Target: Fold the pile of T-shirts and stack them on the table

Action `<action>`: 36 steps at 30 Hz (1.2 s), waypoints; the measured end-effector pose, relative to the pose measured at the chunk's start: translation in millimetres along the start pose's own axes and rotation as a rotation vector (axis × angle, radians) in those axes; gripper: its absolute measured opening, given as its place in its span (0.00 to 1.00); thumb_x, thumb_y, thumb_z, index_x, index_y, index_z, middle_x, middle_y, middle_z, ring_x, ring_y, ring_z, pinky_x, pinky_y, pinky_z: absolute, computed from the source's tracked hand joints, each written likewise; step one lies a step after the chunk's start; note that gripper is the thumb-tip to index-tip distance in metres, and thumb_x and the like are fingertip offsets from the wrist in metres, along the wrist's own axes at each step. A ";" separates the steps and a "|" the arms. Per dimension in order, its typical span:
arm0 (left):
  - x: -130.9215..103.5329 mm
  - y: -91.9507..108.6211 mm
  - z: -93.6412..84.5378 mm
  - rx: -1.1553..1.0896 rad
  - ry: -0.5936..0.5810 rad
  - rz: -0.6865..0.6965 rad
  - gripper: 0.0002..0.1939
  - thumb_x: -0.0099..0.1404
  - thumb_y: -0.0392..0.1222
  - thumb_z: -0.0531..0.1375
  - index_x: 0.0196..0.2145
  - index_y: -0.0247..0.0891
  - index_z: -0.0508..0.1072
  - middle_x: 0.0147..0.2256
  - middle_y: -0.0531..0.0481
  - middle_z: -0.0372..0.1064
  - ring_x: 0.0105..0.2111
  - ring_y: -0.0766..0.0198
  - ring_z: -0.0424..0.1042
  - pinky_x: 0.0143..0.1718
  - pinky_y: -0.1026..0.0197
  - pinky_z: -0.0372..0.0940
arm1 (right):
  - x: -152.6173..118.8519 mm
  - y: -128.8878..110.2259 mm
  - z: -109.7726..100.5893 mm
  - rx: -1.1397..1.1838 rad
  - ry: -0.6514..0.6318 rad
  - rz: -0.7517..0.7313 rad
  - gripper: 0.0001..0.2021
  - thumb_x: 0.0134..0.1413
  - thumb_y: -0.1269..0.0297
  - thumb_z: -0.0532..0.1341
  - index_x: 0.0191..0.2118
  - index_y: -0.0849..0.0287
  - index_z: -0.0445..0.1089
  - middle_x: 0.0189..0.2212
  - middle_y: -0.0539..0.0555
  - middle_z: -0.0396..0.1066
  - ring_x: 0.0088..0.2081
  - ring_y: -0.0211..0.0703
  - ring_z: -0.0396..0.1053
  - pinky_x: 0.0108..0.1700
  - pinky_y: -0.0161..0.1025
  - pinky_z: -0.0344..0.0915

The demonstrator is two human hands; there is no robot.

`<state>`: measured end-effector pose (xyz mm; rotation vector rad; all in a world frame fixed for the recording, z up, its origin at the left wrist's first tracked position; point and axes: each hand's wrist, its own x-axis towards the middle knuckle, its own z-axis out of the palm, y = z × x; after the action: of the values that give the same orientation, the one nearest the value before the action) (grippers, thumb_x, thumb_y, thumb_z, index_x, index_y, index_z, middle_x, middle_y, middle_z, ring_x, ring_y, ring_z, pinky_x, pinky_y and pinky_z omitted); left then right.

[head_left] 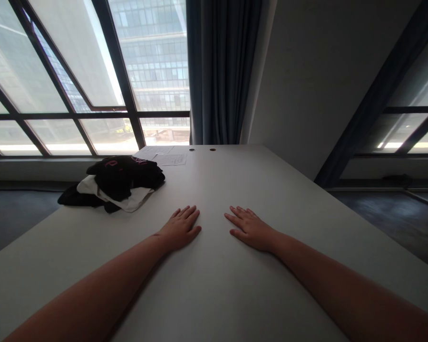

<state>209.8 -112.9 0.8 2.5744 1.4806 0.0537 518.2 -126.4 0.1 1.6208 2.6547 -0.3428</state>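
Both of my hands lie palm down on a white table [214,285], with a gap between them. My left hand [180,229] is flat, its fingers stretched forward and slightly apart, holding nothing. Opposite it, my right hand [251,229] rests the same way, fingers spread and nothing in them. A crumpled pile of black and white clothes [123,180] sits beyond my left hand, at the table's left edge, apart from it. Pink lettering shows on the black cloth.
Printed paper sheets [169,159] lie at the far left end of the table. Two small round objects [212,149] are near the far edge. Behind stand a blue curtain [223,71], a window [157,57] and a grey wall [314,85].
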 end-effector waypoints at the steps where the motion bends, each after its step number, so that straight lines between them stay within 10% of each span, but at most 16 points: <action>1: 0.2 -0.4 0.3 -0.002 0.004 0.000 0.37 0.77 0.58 0.46 0.76 0.39 0.54 0.77 0.44 0.42 0.77 0.53 0.40 0.76 0.46 0.38 | 0.3 0.6 0.2 0.002 0.006 -0.001 0.35 0.73 0.44 0.51 0.78 0.52 0.52 0.78 0.61 0.39 0.78 0.61 0.38 0.76 0.61 0.37; 36: 2.2 -2.9 1.7 0.005 -0.013 0.002 0.38 0.77 0.59 0.47 0.76 0.36 0.53 0.77 0.43 0.41 0.77 0.52 0.40 0.76 0.45 0.38 | 1.0 0.8 1.3 0.013 0.017 -0.002 0.36 0.71 0.44 0.53 0.77 0.53 0.54 0.78 0.61 0.41 0.77 0.62 0.41 0.76 0.60 0.38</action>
<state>208.6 -109.8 -1.4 2.5758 1.4752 0.0337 518.3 -125.4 -1.5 1.6318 2.6725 -0.3479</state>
